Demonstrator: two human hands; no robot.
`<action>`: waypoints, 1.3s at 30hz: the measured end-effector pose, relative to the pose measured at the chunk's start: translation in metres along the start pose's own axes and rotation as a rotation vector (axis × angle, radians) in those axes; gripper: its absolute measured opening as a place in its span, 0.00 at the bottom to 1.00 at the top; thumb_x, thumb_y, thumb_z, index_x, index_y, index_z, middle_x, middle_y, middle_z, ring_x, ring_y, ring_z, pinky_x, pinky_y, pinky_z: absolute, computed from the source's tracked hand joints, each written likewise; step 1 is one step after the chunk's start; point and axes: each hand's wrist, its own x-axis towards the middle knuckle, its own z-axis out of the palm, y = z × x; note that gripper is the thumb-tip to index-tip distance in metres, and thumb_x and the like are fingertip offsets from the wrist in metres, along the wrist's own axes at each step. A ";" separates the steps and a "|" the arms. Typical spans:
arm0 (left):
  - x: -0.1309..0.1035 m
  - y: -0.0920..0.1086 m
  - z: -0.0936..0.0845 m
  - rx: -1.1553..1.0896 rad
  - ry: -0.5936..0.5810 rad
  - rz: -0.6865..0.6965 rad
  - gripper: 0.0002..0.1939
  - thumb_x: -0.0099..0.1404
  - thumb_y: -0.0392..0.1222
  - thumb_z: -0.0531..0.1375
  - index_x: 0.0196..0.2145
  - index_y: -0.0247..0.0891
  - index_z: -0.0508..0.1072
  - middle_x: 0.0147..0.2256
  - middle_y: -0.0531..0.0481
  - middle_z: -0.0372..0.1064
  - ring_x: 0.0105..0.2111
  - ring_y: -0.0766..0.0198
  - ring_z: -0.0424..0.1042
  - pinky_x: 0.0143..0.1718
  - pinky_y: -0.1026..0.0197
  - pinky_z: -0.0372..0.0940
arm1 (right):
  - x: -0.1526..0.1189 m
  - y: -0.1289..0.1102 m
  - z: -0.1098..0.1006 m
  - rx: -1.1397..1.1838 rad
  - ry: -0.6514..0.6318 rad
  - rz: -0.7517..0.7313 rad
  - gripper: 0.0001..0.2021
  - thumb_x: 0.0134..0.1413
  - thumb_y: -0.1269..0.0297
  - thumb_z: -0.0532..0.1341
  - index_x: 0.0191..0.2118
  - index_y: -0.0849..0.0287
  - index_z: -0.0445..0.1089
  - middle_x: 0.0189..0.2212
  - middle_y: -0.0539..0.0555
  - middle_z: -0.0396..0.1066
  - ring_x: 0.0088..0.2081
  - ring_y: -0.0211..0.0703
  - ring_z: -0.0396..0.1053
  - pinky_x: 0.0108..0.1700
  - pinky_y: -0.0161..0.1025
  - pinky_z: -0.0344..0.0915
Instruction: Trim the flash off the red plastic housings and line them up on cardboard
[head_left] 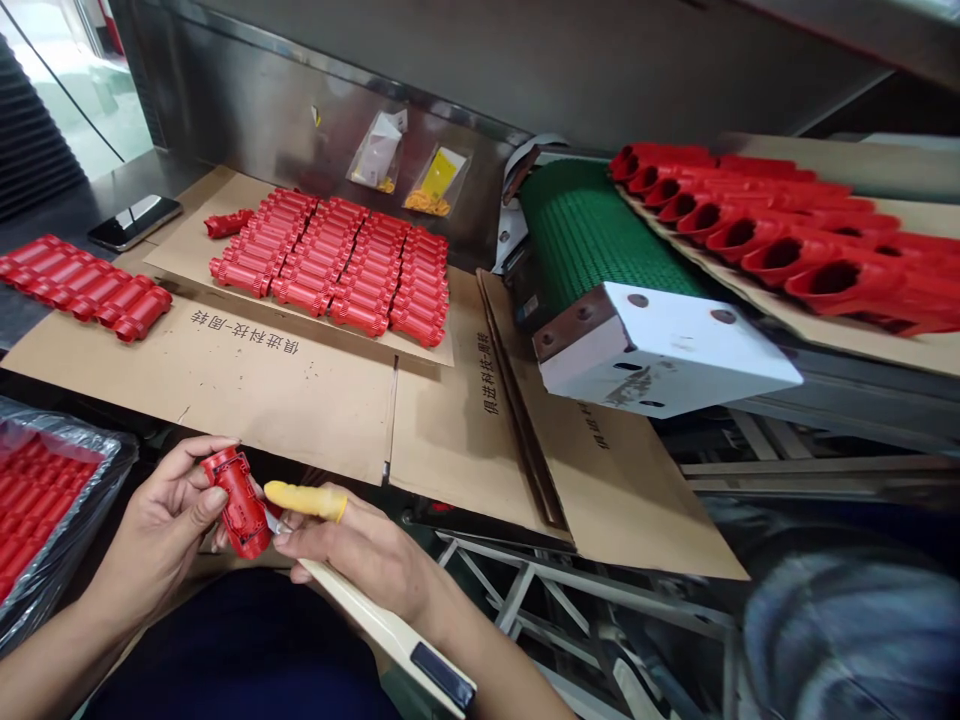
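- Just off the cardboard's (322,400) near edge, with room alongside, holding tilted red part (241,508) in left hand (174,508)
- Gripping pale-handled tool (375,622) in right hand (367,555)
- Looks tubular, dark-lined

The conveyor belt (600,225) is green; its end bracket (667,345) is white. The 1 finger cover (306,500) is yellow. The cardboard (300,400) is brown with black characters.

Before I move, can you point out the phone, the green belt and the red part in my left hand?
Phone (135,222): head view, middle of its upper face.
Green belt (600,235): head view, middle of its textured surface.
Red part (242,508): head view, middle of its body.
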 end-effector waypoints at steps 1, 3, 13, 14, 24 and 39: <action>0.001 0.000 0.000 0.000 -0.003 -0.020 0.24 0.63 0.48 0.75 0.54 0.42 0.75 0.30 0.50 0.78 0.24 0.65 0.73 0.27 0.65 0.71 | 0.002 -0.001 -0.002 -0.038 -0.069 -0.011 0.07 0.71 0.62 0.65 0.45 0.55 0.82 0.38 0.52 0.81 0.39 0.42 0.79 0.41 0.36 0.78; 0.004 0.000 0.001 -0.006 0.006 -0.065 0.24 0.62 0.50 0.75 0.52 0.41 0.76 0.29 0.51 0.76 0.22 0.69 0.69 0.25 0.67 0.69 | 0.006 -0.003 -0.006 -0.144 -0.185 -0.037 0.11 0.75 0.62 0.61 0.46 0.58 0.81 0.34 0.53 0.78 0.34 0.41 0.75 0.36 0.36 0.75; 0.001 -0.006 0.000 0.012 0.009 -0.051 0.25 0.64 0.50 0.74 0.55 0.43 0.76 0.34 0.50 0.77 0.26 0.69 0.70 0.29 0.68 0.70 | 0.002 0.021 0.019 0.604 0.085 0.254 0.11 0.70 0.54 0.67 0.45 0.56 0.75 0.35 0.53 0.81 0.32 0.41 0.80 0.39 0.42 0.80; 0.001 -0.007 -0.002 0.027 0.000 -0.048 0.25 0.64 0.50 0.74 0.56 0.43 0.76 0.35 0.50 0.77 0.27 0.68 0.72 0.29 0.67 0.70 | 0.003 0.024 0.022 0.709 0.121 0.317 0.13 0.67 0.52 0.69 0.43 0.57 0.75 0.34 0.53 0.81 0.31 0.41 0.80 0.38 0.42 0.80; -0.001 -0.007 0.001 0.109 -0.087 0.038 0.21 0.65 0.46 0.74 0.53 0.43 0.75 0.40 0.47 0.80 0.29 0.63 0.77 0.31 0.62 0.75 | -0.004 0.014 0.031 0.057 0.448 -0.063 0.09 0.70 0.66 0.66 0.52 0.54 0.78 0.47 0.59 0.83 0.50 0.50 0.81 0.53 0.48 0.80; -0.011 0.000 0.019 0.104 0.076 0.010 0.22 0.54 0.48 0.80 0.43 0.42 0.79 0.40 0.49 0.80 0.30 0.64 0.77 0.30 0.65 0.77 | 0.006 0.003 0.046 -0.069 0.490 -0.221 0.11 0.72 0.69 0.62 0.55 0.57 0.76 0.45 0.61 0.82 0.45 0.49 0.80 0.46 0.49 0.80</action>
